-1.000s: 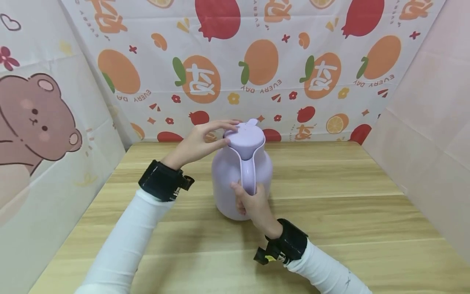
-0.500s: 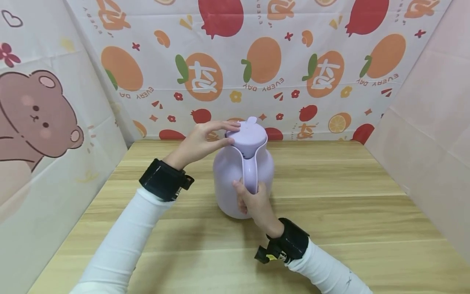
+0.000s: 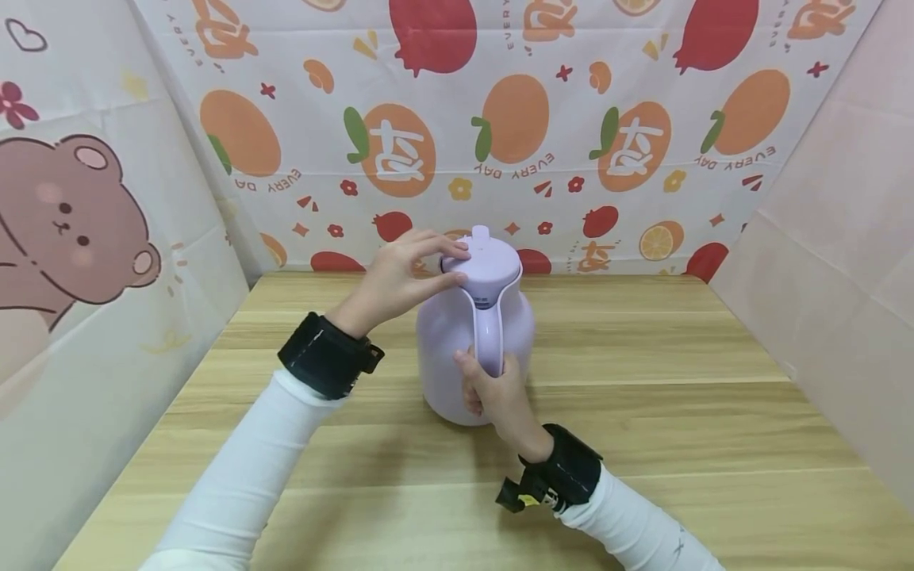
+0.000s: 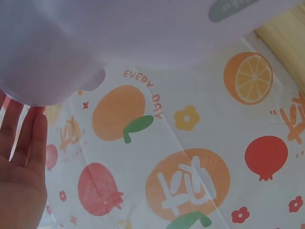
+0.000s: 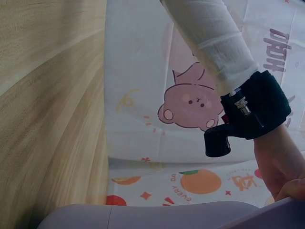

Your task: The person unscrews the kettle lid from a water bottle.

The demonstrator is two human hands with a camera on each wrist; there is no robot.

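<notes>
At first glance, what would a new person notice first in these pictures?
The lilac jug standing on the wooden table draws the eye first. The left hand grips its lid from the side, and the right hand holds the handle low at the front. Behind it hangs a bright fruit-print cloth, with a bear picture on the left wall.

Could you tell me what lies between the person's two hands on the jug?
In the head view, the upper part of the lilac jug's handle runs between the left hand on the lid and the right hand gripping below.
</notes>
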